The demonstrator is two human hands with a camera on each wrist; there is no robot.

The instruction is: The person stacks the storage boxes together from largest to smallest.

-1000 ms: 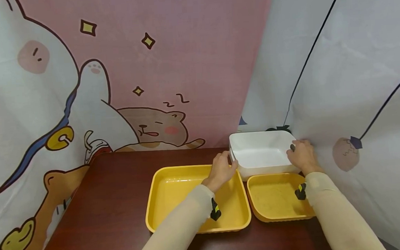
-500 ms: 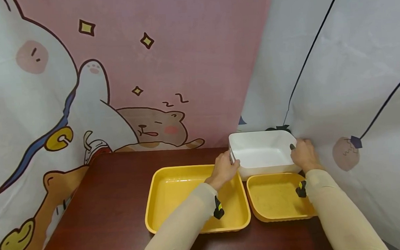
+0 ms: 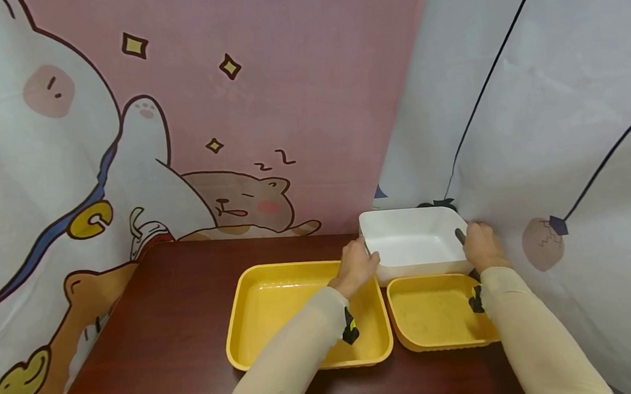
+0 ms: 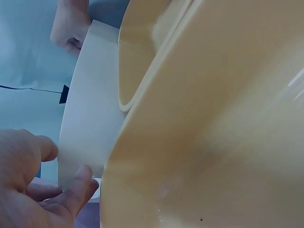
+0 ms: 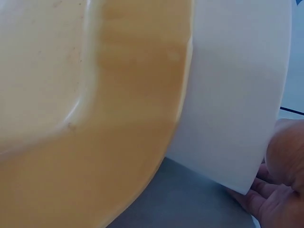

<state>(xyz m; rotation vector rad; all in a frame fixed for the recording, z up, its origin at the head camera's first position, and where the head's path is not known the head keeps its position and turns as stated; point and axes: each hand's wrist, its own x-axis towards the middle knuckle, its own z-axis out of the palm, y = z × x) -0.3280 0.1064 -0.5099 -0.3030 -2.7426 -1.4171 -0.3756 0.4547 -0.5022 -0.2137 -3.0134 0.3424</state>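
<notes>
White bin: On my head feed, the white bin (image 3: 413, 239) stands upright in the back right corner of the tabletop (image 3: 155, 327).
Left hand: The left hand (image 3: 355, 268) grips the bin's left end, thumb at the front corner, fingers half curled.
Right hand: The right hand (image 3: 483, 247) holds the opposite end; its fingers bend round the low corner, though I cannot see their whole grip.
Yellow trays: The large yellow tray (image 3: 270, 308) lies nearer the tabletop's front edge, left of the small yellow tray (image 3: 431, 316), which sits just in front of the bin.
Handling: I judge the bin light, stiff plastic, smooth enough to slip, hardly fragile; its two short ends look the best holds.
</notes>
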